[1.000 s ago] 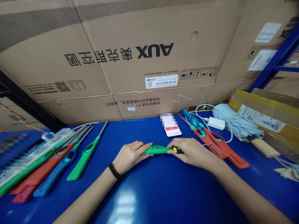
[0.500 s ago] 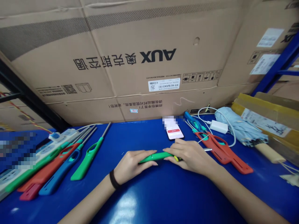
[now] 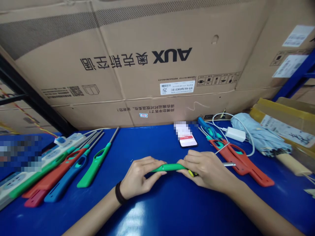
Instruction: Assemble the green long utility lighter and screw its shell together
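Observation:
A green lighter body [image 3: 172, 167] lies level between both hands, above the blue tabletop. My left hand [image 3: 142, 175] pinches its left end between thumb and fingers. My right hand [image 3: 204, 168] closes on its right end and also holds a yellow-and-black handled tool [image 3: 191, 172] in the palm. A metal shaft [image 3: 229, 164] sticks out to the right behind that hand; the palm hides where it joins. On the left lie a green lighter [image 3: 94, 164], a blue lighter [image 3: 66, 180] and red lighters [image 3: 52, 173]. More red lighters [image 3: 242, 160] rest on the right.
A phone [image 3: 188, 141] lies beyond the hands. A white power strip [image 3: 14, 183] is at the left. White charger [image 3: 235, 133], light-blue umbrella [image 3: 258, 134] and yellow-taped box [image 3: 283, 126] stand at the right. A large carton [image 3: 137, 88] rises behind the blue table [image 3: 157, 209].
The view has shifted slightly. The green body now sits more level between my hands, and more of the metal shaft shows behind my right hand. Both hands keep their hold.

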{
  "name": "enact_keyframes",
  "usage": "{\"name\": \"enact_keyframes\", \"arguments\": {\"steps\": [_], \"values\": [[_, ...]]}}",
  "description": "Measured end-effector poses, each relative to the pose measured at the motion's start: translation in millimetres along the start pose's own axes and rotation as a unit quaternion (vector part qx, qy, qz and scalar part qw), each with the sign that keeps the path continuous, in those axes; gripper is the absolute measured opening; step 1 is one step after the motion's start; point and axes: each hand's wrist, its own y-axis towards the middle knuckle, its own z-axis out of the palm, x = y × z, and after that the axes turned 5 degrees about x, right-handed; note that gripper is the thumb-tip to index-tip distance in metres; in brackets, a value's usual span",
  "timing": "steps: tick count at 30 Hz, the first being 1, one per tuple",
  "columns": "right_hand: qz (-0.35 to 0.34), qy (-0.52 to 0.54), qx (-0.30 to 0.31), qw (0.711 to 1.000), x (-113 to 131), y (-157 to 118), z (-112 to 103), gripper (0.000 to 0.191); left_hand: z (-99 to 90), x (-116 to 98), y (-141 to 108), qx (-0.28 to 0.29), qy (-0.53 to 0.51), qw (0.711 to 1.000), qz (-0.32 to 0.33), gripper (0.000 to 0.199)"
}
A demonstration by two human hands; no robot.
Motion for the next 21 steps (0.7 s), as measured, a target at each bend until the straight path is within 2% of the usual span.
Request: {"name": "enact_keyframes", "arguments": {"steps": [5, 8, 13, 17, 21], "values": [[0.014, 0.014, -0.012, 1.000, -1, -1, -3, 0.025, -6.5, 7, 2, -0.024, -0.029, 0.998, -0.046, 0.022], [0.027, 0.025, -0.025, 0.999, -5, -1, -5, 0.024, -13.2, 13, 2, -0.043, -0.034, 0.997, -0.051, 0.025], [0.017, 0.032, -0.070, 0.997, -11, -4, -4, 0.022, -21.0, 15, 1, -0.027, -0.028, 0.997, -0.064, 0.021], [0.013, 0.021, -0.076, 0.997, -10, -3, -3, 0.022, -16.9, 16, -2, -0.031, 0.021, 0.999, -0.021, 0.021], [-0.010, 0.012, -0.083, 0.996, -3, 1, 1, 0.021, -5.7, 16, -2, -0.020, 0.137, 0.989, 0.048, 0.029]]}}
